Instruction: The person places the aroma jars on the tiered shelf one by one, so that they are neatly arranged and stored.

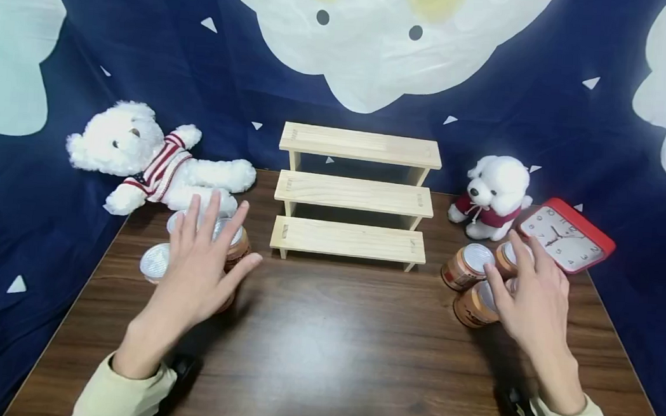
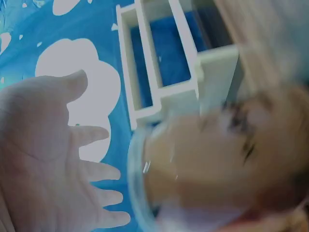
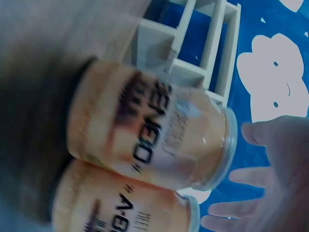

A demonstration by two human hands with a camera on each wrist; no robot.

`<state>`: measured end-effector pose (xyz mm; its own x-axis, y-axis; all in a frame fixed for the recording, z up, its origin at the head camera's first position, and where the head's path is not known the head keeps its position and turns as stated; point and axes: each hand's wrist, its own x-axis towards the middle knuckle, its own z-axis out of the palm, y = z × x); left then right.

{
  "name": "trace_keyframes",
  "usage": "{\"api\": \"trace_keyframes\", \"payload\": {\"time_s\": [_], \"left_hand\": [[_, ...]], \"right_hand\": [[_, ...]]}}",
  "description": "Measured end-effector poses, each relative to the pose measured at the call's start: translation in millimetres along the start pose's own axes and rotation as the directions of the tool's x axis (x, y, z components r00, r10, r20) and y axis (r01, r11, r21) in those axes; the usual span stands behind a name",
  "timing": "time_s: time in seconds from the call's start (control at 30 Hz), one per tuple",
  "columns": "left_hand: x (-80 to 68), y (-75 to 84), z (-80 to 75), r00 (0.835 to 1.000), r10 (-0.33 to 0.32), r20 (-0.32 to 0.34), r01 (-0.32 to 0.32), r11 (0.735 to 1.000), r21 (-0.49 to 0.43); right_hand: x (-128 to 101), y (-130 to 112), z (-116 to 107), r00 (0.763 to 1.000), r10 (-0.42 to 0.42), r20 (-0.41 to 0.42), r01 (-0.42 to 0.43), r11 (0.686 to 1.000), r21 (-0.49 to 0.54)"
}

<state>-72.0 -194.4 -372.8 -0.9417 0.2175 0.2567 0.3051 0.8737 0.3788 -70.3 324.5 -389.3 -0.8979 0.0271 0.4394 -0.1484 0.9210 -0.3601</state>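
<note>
Over the left jars (image 1: 240, 251), left hand (image 1: 196, 275) free, gripping nothing at all. And across on the far side, above the right jars (image 1: 456, 273), right hand (image 1: 533, 303) just as empty. Contact with the lids? Cannot tell from these angles. Lids up, bunched close beneath each palm: probably split into two groups to suit one hand apiece, within easy reach. Now for the pose: palms down, forearms slanting inward from pale sleeves (image 1: 121, 391) at the near corners, left fingers fanned long with thumb wide, right fingers loosely bent with thumb out toward a lid. Between the two groups, farther back, the rack (image 1: 353, 193), three steps high, lowest step nearest, likely turned that way to face both hands. Out beyond the left jars, a plush bear (image 1: 169, 166) lying down, feet toward the rack; beyond the right jars, a plush dog (image 1: 499, 180) sitting upright beside a red clock (image 1: 571, 238). Under everything, a dark wooden table (image 1: 314, 328); behind, a blue backdrop (image 1: 231, 93) with pale cloud shapes.
</note>
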Motion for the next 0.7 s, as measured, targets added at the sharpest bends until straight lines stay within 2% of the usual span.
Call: {"api": "trace_keyframes", "payload": {"time_s": [0.17, 0.3, 0.43, 0.57, 0.63, 0.7], "left_hand": [[-2.2, 18.4, 17.0, 0.994, 0.052, -0.093, -0.059, 0.995, -0.076], [-5.6, 30.3, 28.8, 0.988, 0.033, -0.153, -0.064, 0.977, -0.204], [-8.4, 41.1, 41.6, 0.984, -0.017, -0.176, -0.045, 0.938, -0.344], [-12.5, 49.3, 61.0, 0.981, -0.053, -0.188, -0.033, 0.903, -0.428], [-15.4, 52.5, 71.2, 0.983, -0.076, -0.169, -0.011, 0.886, -0.463], [-17.4, 54.5, 80.5, 0.983, -0.103, -0.151, 0.015, 0.869, -0.495]], "right_hand": [[-15, -6, 5, 0.985, 0.014, -0.174, 0.0, 0.997, 0.076], [-24, -9, 10, 0.964, -0.006, -0.267, 0.038, 0.993, 0.113], [-30, -7, 17, 0.918, -0.048, -0.394, 0.114, 0.982, 0.148], [-33, -4, 21, 0.867, -0.054, -0.496, 0.163, 0.97, 0.18], [-35, -3, 22, 0.857, -0.05, -0.513, 0.169, 0.968, 0.188], [-35, -2, 23, 0.861, -0.055, -0.506, 0.173, 0.967, 0.188]]}}
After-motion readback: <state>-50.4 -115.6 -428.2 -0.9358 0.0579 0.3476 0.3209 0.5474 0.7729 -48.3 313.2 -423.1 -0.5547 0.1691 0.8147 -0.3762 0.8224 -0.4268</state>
